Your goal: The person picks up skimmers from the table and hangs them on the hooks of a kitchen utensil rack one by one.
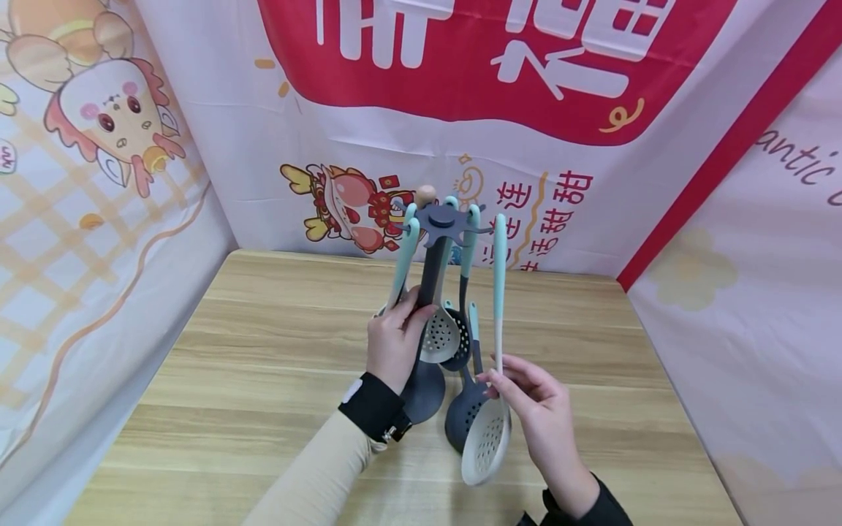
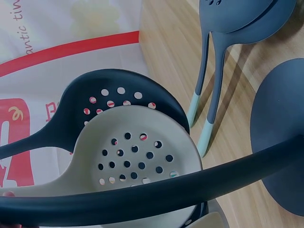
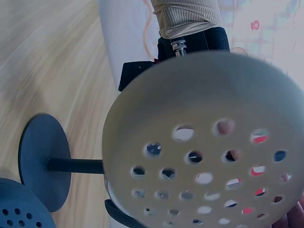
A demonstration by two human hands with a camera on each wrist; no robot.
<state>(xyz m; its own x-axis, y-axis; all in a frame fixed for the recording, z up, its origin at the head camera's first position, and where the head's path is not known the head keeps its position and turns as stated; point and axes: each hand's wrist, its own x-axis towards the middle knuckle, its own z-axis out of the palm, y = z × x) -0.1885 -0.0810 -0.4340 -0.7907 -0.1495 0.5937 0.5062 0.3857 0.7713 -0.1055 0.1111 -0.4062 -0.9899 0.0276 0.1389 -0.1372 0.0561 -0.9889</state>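
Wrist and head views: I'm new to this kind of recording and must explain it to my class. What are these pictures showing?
There is no machine here, just a person's two bare hands. The wide picture comes from a head camera looking forward and down; the others come from cameras on each wrist. The left hand grips a dark stand by its pole; teal-handled utensils hang from it. The right hand pinches a pale skimmer by its stem, bowl down; that bowl fills much of the right wrist picture. On the wooden table lie two dark utensils, one with holes.
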